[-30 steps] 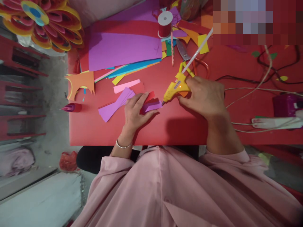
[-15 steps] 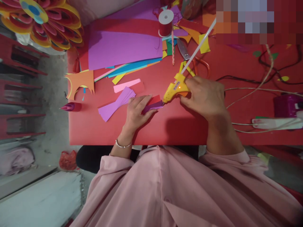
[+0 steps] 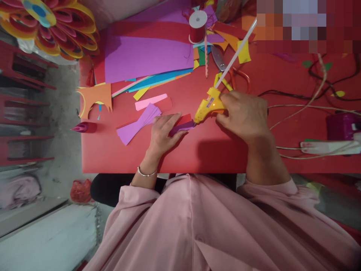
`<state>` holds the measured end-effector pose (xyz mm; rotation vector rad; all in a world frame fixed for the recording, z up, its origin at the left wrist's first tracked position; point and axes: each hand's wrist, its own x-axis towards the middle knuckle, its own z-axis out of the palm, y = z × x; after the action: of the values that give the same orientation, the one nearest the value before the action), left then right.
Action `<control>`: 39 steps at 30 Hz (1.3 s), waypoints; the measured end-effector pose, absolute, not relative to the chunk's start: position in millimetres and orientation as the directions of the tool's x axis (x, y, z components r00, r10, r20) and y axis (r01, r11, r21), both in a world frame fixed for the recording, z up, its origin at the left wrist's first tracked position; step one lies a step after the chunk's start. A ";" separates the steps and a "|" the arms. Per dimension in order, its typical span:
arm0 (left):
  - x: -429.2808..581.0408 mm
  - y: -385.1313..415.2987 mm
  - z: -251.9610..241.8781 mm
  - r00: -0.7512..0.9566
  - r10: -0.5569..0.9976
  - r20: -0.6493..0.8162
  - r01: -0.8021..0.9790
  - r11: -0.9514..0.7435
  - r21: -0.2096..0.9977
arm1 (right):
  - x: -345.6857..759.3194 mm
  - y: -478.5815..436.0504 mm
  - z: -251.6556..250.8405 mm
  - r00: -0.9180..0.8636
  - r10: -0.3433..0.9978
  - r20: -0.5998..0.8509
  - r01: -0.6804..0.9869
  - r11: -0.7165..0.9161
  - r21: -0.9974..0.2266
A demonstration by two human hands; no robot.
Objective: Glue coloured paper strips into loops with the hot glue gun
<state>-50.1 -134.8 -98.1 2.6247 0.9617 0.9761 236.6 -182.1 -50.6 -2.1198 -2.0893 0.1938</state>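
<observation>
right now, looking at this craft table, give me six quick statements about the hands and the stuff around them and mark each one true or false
1. The right hand holds the yellow glue gun. True.
2. The left hand is touching the scissors. False: the left hand is on a purple strip; the scissors lie beyond the right hand.
3. The glue gun's tip is near the end of the purple strip. True.
4. The red spool is lying on its side. False: the red spool stands upright.
5. A bracelet circles the left wrist. True.
6. The paper flower is at the picture's upper right. False: the paper flower is at the upper left.
</observation>
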 end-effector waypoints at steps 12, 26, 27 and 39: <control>-49.2 -135.2 -98.3 0.575 0.627 0.525 0.547 -0.772 0.324 | 235.9 -181.9 -51.0 0.008 0.999 0.044 0.972 0.002 -0.235; -49.9 -135.8 -98.7 0.575 0.689 0.441 0.571 -0.724 0.387 | 235.7 -181.8 -48.2 0.022 1.000 0.007 0.965 -0.019 -0.262; -50.0 -135.8 -98.7 0.574 0.691 0.439 0.575 -0.722 0.385 | 235.9 -181.8 -48.6 0.022 1.000 0.006 0.964 -0.020 -0.265; -50.1 -135.9 -99.5 0.575 0.688 0.443 0.585 -0.724 0.366 | 236.8 -182.0 -47.0 0.006 1.000 0.007 0.969 -0.004 -0.246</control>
<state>-50.1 -135.9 -99.5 2.6251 1.0719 0.8547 236.8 -182.0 -47.0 -2.0915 -2.0805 0.2518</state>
